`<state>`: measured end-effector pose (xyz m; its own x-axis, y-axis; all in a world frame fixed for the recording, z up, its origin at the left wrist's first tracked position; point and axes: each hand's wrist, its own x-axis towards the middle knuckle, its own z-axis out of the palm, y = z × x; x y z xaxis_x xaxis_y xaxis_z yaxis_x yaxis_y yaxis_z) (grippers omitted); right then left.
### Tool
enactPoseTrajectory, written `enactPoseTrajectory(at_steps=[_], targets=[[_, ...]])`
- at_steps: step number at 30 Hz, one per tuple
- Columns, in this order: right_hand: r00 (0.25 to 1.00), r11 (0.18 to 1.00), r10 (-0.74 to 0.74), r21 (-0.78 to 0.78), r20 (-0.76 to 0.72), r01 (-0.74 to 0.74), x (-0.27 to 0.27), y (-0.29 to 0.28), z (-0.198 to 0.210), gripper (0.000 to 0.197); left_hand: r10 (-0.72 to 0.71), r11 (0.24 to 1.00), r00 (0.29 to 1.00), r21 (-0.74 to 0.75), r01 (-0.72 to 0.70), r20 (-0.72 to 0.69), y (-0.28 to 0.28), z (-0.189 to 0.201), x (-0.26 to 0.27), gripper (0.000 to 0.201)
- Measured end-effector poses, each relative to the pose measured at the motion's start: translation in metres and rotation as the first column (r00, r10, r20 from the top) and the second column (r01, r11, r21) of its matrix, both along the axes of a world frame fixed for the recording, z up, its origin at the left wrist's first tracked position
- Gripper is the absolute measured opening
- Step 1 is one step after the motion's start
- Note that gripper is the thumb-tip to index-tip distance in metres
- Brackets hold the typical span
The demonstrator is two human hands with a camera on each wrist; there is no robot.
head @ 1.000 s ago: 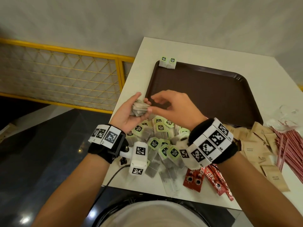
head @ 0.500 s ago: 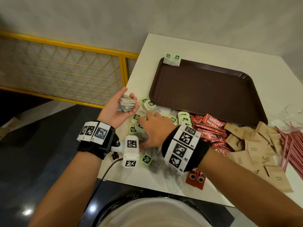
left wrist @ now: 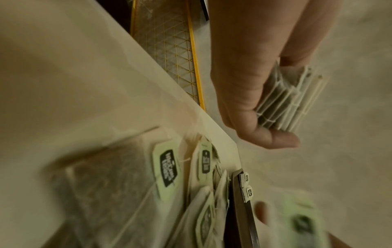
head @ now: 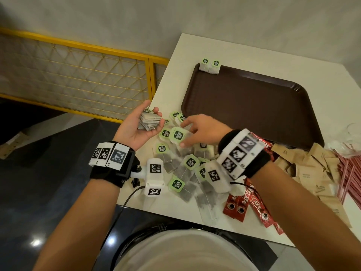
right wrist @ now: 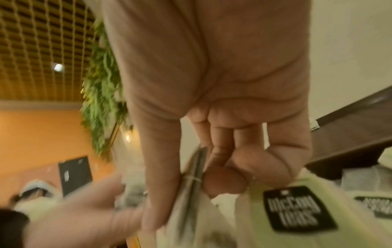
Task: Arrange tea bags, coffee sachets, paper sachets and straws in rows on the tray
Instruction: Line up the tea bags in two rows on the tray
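Resting on tray (head: 254, 114): two tea bags (head: 210, 65)

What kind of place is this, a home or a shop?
Probably a café or canteen, not a home. A brown serving tray lies on the table, with heaps of tea bags, coffee sachets and straws beside it.
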<state>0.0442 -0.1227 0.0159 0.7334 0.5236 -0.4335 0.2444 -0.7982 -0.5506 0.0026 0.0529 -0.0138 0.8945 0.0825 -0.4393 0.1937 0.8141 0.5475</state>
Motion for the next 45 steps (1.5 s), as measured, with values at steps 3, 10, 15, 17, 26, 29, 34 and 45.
enactPoseTrajectory(at_steps=[3,10,15,17,26,29,34,45], targets=[[0.996,0.991,0.041,0.129,-0.084,-0.03,-0.008,-0.017,0.016,0.057,0.002,1.0,1.0,-0.001,-0.002,-0.002,0.001,-0.001,0.0,0.016],[0.998,0.889,-0.056,0.454,-0.017,0.058,-0.025,-0.045,0.051,0.028,0.008,1.0,1.0,-0.016,-0.007,0.016,0.003,-0.003,-0.003,0.012],[0.955,0.98,0.124,0.183,-0.269,-0.076,-0.03,-0.038,0.028,0.045,-0.002,1.0,1.0,-0.007,0.002,0.017,0.001,-0.003,-0.003,0.014],[0.972,0.993,0.109,-0.023,-0.206,-0.116,-0.035,-0.029,0.004,0.054,-0.01,1.0,1.0,-0.009,0.01,0.014,-0.002,-0.003,-0.002,0.014],[0.971,0.955,0.22,-0.224,0.097,-0.195,-0.037,-0.021,-0.02,0.03,-0.023,1.0,1.0,-0.015,0.022,-0.018,-0.007,-0.004,-0.003,0.013],[0.978,0.968,0.191,-0.179,0.084,-0.173,-0.033,-0.028,-0.019,0.034,-0.059,0.998,0.998,-0.029,0.059,-0.021,-0.012,-0.009,-0.003,0.011],[0.993,0.992,0.117,0.057,-0.014,-0.116,-0.015,-0.045,0.009,0.02,-0.175,0.984,0.984,0.038,0.176,-0.027,-0.026,-0.011,-0.002,0.011],[0.98,0.922,0.195,0.347,-0.027,-0.174,0.053,-0.024,0.047,0.014,-0.53,0.847,0.84,0.106,0.52,0.115,-0.062,0.004,0.019,0.063]])
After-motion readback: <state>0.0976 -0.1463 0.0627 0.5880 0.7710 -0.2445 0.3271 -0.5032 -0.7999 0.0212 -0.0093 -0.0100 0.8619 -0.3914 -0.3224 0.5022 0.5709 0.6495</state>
